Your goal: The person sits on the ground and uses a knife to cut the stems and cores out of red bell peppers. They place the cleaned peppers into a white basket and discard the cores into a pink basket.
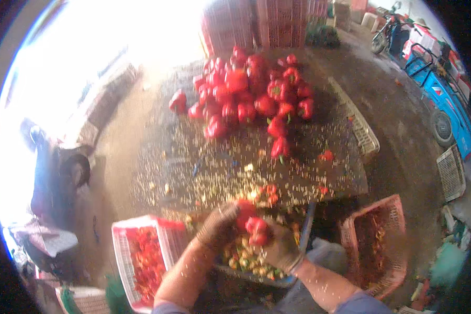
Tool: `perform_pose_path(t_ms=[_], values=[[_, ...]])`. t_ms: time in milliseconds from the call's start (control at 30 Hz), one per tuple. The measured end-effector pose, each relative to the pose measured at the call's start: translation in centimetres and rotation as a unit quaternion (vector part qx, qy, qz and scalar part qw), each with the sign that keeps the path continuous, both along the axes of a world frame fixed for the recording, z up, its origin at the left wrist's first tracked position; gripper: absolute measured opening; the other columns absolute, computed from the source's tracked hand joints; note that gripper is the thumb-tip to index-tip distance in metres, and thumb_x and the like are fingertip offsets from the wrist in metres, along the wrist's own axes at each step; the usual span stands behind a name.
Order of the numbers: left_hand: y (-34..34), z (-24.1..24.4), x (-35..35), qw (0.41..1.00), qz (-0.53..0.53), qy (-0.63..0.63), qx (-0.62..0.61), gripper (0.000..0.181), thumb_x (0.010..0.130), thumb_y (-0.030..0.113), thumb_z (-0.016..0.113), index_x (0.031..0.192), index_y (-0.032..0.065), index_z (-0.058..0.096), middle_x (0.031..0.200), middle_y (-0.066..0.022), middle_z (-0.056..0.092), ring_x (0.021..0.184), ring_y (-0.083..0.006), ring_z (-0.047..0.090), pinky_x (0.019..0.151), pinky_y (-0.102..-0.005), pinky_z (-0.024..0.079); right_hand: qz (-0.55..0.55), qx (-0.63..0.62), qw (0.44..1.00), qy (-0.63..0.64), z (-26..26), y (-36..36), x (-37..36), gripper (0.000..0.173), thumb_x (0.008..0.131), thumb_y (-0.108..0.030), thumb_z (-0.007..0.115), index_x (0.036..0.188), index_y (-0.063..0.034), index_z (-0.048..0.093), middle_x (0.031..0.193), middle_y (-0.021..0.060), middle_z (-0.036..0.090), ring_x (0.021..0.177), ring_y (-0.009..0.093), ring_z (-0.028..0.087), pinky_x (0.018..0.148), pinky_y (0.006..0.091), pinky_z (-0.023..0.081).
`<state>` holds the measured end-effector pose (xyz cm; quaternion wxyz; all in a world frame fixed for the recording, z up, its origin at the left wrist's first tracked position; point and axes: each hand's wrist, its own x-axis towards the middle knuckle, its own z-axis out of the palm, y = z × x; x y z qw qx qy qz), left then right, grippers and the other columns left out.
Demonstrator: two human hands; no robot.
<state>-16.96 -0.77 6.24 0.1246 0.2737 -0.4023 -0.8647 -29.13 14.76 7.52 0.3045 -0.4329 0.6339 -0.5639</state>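
In the head view, my gloved left hand [220,224] grips a red bell pepper piece [245,209]. Close beside it, my gloved right hand [281,248] is closed around another red bell pepper piece [257,232]; blur hides whether the two pieces touch. Beneath both hands sits a blue-edged bin [286,281] of pale and green pepper cores [245,257]. Beyond them, a dark tabletop [180,141] is strewn with pale seeds, and a heap of whole red bell peppers [235,82] lies on its far half. Small red scraps [272,192] rest near the table's front edge.
To the left stands a white-and-red crate [121,251] filled with red pepper pieces. A reddish plastic crate [394,235] is at the right. Stacked crates [280,23] rise behind the table. A blue cargo tricycle [443,102] is far right, a scooter [49,176] far left.
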Motion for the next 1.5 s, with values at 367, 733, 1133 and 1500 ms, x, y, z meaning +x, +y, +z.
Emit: perform_pose_path(t_ms=[367, 733, 1133, 1500], values=[[-3.8, 1.0, 2.4, 0.973, 0.157, -0.125, -0.115, 0.043, 0.098, 0.039, 0.059, 0.122, 0.0026, 0.062, 0.104, -0.0067, 0.068, 0.085, -0.0148, 0.065, 0.075, -0.0306, 0.054, 0.021, 0.058, 0.942, -0.33, -0.7, 0.1, -3.4, 0.051, 0.077, -0.013, 0.076, 0.123, -0.0024, 0.057, 0.12, 0.0078, 0.06, 0.111, 0.019, 0.057, 0.101, 0.0334, 0.045], [-2.8, -1.0, 4.1, 0.866, 0.027, -0.27, -0.42, 0.047, 0.076, 0.034, 0.075, 0.109, 0.0032, 0.066, 0.101, -0.0227, 0.07, 0.101, -0.0393, 0.067, 0.088, -0.0453, 0.053, -0.085, 0.174, 0.938, -0.289, -2.3, 1.5, -2.3, 0.036, 0.086, -0.022, 0.07, 0.116, -0.0101, 0.056, 0.077, -0.0009, 0.053, 0.045, 0.011, 0.042, 0.043, 0.0275, 0.037], [-0.1, 5.9, 11.9, 0.872, -0.195, -0.229, -0.386, 0.048, 0.077, 0.033, 0.075, 0.112, 0.0005, 0.067, 0.104, -0.0233, 0.07, 0.097, -0.0333, 0.07, 0.083, -0.0433, 0.055, 0.288, 0.016, 0.957, 0.01, 13.1, -11.0, 17.6, 0.062, 0.085, -0.036, 0.077, 0.127, 0.0032, 0.054, 0.101, 0.0095, 0.069, 0.086, 0.016, 0.064, 0.073, 0.0286, 0.051], [-4.3, -7.0, 12.2, 0.888, 0.213, -0.219, -0.342, 0.053, 0.076, 0.043, 0.08, 0.116, 0.0095, 0.068, 0.099, -0.0154, 0.073, 0.094, -0.024, 0.071, 0.085, -0.0367, 0.054, 0.198, 0.132, 0.971, 0.011, 7.2, -8.1, 13.3, 0.083, 0.087, -0.049, 0.072, 0.141, 0.0061, 0.041, 0.123, 0.0193, 0.066, 0.083, 0.013, 0.062, 0.067, 0.0248, 0.05]])
